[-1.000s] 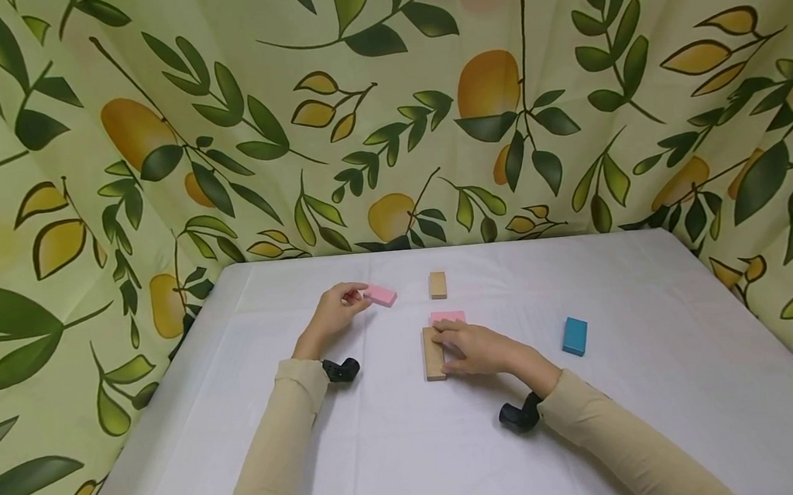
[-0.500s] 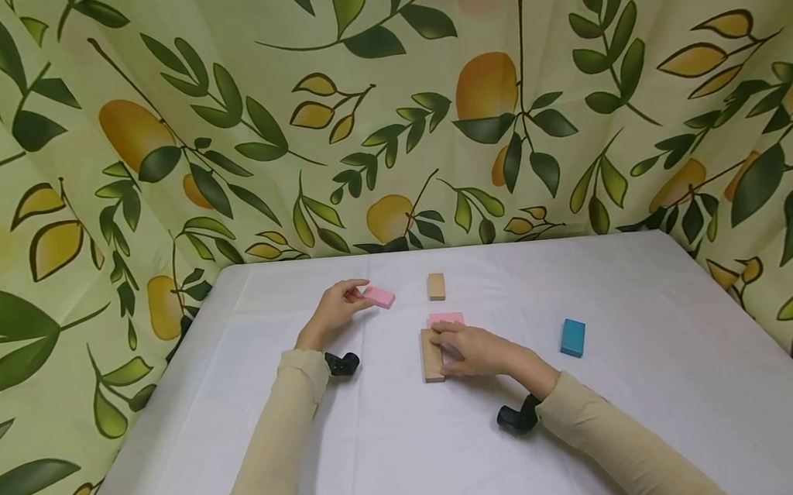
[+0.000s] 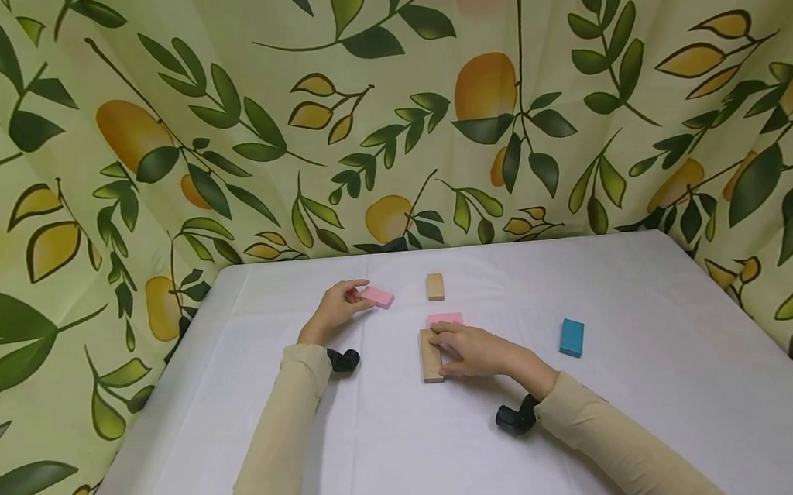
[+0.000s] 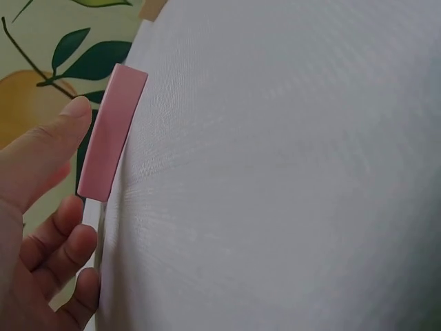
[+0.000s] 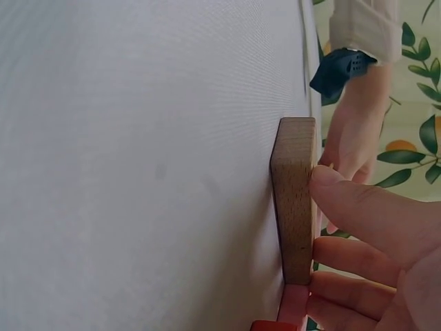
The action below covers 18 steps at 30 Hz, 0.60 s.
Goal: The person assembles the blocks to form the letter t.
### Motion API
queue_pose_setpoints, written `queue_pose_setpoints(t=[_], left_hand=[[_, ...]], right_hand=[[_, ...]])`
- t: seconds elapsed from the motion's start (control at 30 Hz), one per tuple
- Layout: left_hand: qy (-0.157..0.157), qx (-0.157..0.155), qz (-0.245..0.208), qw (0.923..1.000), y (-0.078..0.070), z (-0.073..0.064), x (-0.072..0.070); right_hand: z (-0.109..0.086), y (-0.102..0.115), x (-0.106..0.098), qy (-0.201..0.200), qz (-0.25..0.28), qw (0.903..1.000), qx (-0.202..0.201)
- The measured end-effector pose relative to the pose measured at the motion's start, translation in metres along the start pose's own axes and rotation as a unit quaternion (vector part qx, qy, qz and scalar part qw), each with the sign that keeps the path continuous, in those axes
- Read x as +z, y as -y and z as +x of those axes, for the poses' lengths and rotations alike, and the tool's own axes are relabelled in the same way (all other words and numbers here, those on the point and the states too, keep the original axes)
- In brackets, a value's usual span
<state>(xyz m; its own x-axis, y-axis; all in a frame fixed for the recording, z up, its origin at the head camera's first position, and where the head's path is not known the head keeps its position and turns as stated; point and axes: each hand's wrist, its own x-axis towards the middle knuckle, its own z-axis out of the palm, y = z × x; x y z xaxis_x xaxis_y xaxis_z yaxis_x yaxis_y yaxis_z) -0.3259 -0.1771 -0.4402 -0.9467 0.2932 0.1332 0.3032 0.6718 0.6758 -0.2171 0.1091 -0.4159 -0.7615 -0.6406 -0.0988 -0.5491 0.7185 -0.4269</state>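
Two flat wooden blocks, two pink blocks and a blue block lie on the white tabletop. My left hand [image 3: 335, 311] pinches the left end of one pink block [image 3: 377, 296], with thumb and fingers at its edges. Its broad side faces the left wrist view. At the middle, my right hand [image 3: 477, 350] holds the longer wooden block [image 3: 431, 357]; thumb and fingertips touch its side in the right wrist view. Another pink block [image 3: 445, 318] lies just beyond that block, partly hidden by the right hand. A red piece [image 5: 273, 325] shows at the lower edge of the right wrist view.
A smaller wooden block [image 3: 435, 286] lies farther back on the white-covered table [image 3: 413, 464]. The blue block [image 3: 571, 338] is to the right of the right hand. A leaf-and-fruit patterned curtain [image 3: 229, 74] surrounds the table's far and side edges.
My left wrist and sleeve have shifted slightly right and forward, while the fingers stay at the pink block. The right hand and the other blocks keep their places.
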Motion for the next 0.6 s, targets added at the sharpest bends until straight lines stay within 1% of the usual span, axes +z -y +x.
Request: queue_pose_setpoints(t=[0.17, 0.4, 0.6], left_hand=[[0.014, -0.012, 0.01, 0.9998, -0.0015, 0.0026, -0.0011], [0.036, -0.043, 0.009, 0.9984, -0.0037, 0.0022, -0.0032], [0.043, -0.042, 0.004, 0.9982, -0.0025, 0.0038, -0.0037]], right_hand=[[-0.0001, -0.0002, -0.0001, -0.003, -0.002, 1.0, -0.003], [0.0004, -0.0005, 0.001, -0.009, -0.006, 0.9999, -0.009], [0.0004, 0.0001, 0.0005, -0.007, -0.004, 0.9999, -0.009]])
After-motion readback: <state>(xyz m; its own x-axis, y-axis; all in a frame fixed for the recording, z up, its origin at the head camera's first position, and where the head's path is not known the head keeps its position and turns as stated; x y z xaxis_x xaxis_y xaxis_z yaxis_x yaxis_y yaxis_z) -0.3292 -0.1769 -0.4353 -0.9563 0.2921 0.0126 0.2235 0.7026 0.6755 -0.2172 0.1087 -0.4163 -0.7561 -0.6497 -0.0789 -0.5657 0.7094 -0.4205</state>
